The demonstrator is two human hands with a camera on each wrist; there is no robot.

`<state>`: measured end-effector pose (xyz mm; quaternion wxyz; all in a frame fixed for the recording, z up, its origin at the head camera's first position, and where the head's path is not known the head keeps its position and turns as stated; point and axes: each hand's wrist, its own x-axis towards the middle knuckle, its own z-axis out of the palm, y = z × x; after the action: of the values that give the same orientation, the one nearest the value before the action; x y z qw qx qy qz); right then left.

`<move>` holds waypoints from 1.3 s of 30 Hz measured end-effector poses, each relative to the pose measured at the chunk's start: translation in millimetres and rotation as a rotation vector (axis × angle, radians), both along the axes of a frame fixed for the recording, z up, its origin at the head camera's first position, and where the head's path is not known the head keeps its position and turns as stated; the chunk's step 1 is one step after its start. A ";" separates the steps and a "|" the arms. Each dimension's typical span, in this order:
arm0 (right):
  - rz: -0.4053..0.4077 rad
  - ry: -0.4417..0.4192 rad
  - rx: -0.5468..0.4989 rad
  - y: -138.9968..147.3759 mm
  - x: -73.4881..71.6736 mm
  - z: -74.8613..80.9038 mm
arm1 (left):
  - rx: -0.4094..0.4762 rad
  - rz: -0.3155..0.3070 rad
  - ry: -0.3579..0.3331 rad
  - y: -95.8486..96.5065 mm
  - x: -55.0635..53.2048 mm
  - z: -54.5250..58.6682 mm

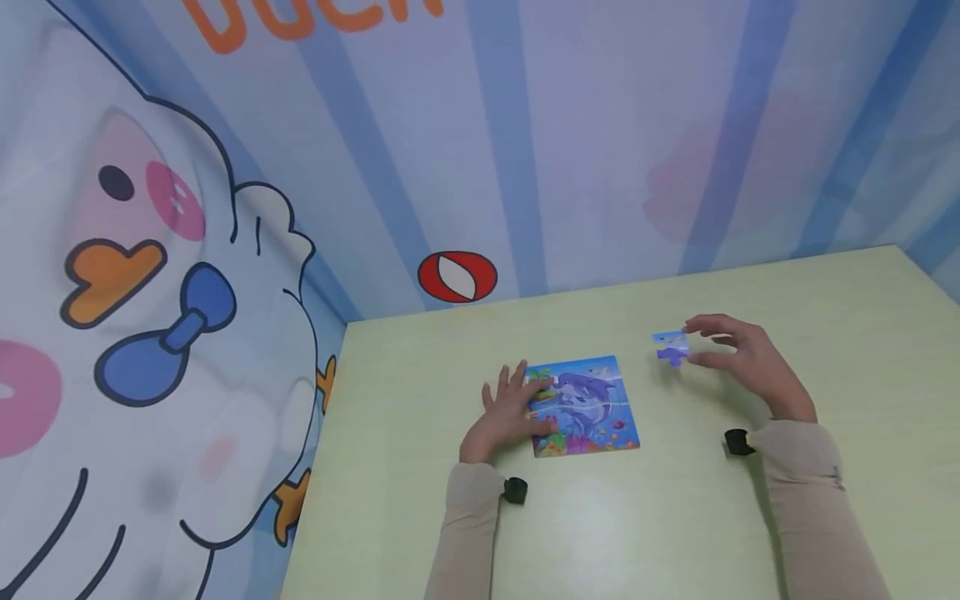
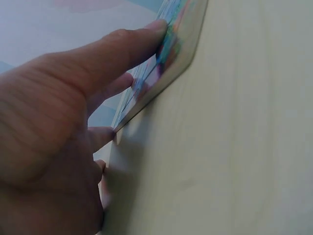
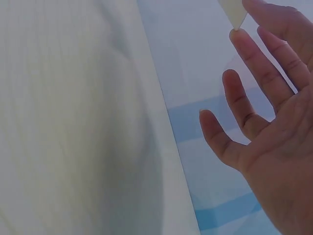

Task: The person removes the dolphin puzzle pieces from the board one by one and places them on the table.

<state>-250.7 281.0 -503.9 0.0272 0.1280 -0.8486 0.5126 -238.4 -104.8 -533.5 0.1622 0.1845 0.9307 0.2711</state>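
A square jigsaw puzzle (image 1: 592,408) with a dolphin picture lies flat on the table. My left hand (image 1: 504,417) rests at its left side, fingers spread. In the left wrist view the thumb (image 2: 132,44) presses on the puzzle's printed face, and other fingertips sit along its edge. To the right of the puzzle, my right hand (image 1: 750,358) pinches a blue and purple jigsaw piece (image 1: 672,347) between thumb and fingers, held above the table. The right wrist view shows only a pale corner of this piece (image 3: 234,12); the remaining fingers are loosely extended.
The pale table (image 1: 420,400) meets a fabric backdrop (image 1: 600,150) along its back edge. A big cartoon duck (image 1: 247,400) is printed on the cloth at the left. Dark wrist cameras sit by both sleeves (image 1: 798,458).
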 end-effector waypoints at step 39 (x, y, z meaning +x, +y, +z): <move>-0.085 -0.093 0.102 70.0 11.9 -30.6 | 0.057 0.011 0.012 0.5 0.3 -1.6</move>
<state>-238.8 351.0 -534.4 0.0031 0.0693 -0.8787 0.4723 -238.1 -104.3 -535.1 0.1497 0.1856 0.9245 0.2975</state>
